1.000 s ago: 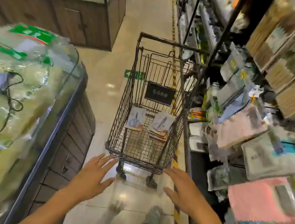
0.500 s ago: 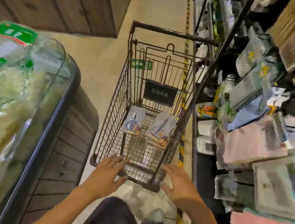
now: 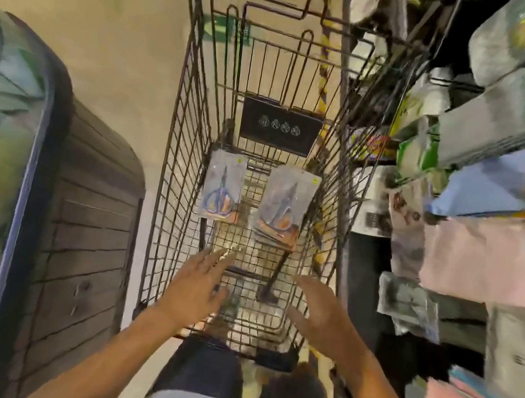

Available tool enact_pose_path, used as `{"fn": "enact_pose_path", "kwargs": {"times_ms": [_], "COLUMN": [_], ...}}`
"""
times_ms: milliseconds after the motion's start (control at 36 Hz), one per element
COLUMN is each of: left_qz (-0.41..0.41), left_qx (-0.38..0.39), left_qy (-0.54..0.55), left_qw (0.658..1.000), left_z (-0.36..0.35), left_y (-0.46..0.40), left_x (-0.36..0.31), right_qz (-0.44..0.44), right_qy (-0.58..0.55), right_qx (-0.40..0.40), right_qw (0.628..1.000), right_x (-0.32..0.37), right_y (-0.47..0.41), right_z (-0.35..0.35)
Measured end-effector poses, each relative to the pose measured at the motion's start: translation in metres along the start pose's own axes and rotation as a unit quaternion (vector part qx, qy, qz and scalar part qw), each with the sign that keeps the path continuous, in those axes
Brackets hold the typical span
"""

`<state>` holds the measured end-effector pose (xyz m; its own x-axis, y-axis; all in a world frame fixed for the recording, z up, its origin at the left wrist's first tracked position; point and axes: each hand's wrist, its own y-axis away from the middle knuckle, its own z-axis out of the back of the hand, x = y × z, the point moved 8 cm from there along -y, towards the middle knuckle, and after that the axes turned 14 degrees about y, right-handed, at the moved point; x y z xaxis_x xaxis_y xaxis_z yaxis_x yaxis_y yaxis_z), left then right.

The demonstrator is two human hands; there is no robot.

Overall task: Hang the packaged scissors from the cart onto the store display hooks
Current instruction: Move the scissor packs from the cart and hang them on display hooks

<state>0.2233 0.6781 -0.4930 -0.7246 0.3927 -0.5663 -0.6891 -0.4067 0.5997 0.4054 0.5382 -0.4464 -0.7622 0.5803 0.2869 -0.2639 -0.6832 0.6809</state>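
Both hands reach into the dark wire cart (image 3: 183, 185) with fingers spread, holding nothing; the left hand (image 3: 196, 286) is nearest the single clear scissors pack (image 3: 222, 190) — pick it by its top edge; the right hand (image 3: 325, 315) is below the stacked scissors packs (image 3: 285, 211); crowded shelf goods (image 3: 496, 203) hang close on the right — hooks are hard to see.

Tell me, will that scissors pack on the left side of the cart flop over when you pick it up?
Probably not. The scissors pack looks like a flat card under clear plastic, so it should stay fairly stiff. It looks thin, so likely light. The shiny front may feel a bit slippery, so the left hand should pinch an edge.
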Motion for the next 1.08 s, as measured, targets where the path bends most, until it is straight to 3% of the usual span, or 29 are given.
{"fn": "enact_pose_path", "kwargs": {"times_ms": [222,333,417,500,611,778,917,1083], "left_qz": [0.008,-0.01,-0.016,-0.011,0.0,0.017,0.018,0.013], "left_qx": [0.038,0.029,0.044,0.049,0.035,0.039,0.027,0.028], "left_qy": [-0.022,-0.029,-0.024,-0.015,0.013,0.017,0.022,0.037], "left_qw": [0.999,0.999,0.999,0.999,0.999,0.999,0.999,0.999], "left_z": [-0.007,-0.015,-0.026,-0.032,-0.029,-0.041,-0.037,-0.038], "left_y": [-0.084,-0.118,-0.137,-0.15,-0.165,-0.178,-0.177,-0.17], "left_x": [0.044,0.058,0.073,0.091,0.099,0.127,0.127,0.123], "right_qz": [-0.083,-0.108,-0.149,-0.196,-0.233,-0.258,-0.31,-0.324], "right_qy": [-0.071,-0.146,-0.222,-0.332,-0.393,-0.355,-0.373,-0.335], "right_qx": [0.064,0.042,0.003,-0.115,-0.188,-0.244,-0.238,-0.234], "right_qw": [0.992,0.983,0.964,0.915,0.87,0.865,0.842,0.853], "right_x": [-0.013,-0.02,-0.028,-0.042,-0.052,-0.061,-0.075,-0.09], "right_y": [-0.096,-0.15,-0.178,-0.201,-0.235,-0.281,-0.306,-0.308], "right_z": [-0.033,-0.066,-0.082,-0.081,-0.079,-0.07,-0.081,-0.083]}}
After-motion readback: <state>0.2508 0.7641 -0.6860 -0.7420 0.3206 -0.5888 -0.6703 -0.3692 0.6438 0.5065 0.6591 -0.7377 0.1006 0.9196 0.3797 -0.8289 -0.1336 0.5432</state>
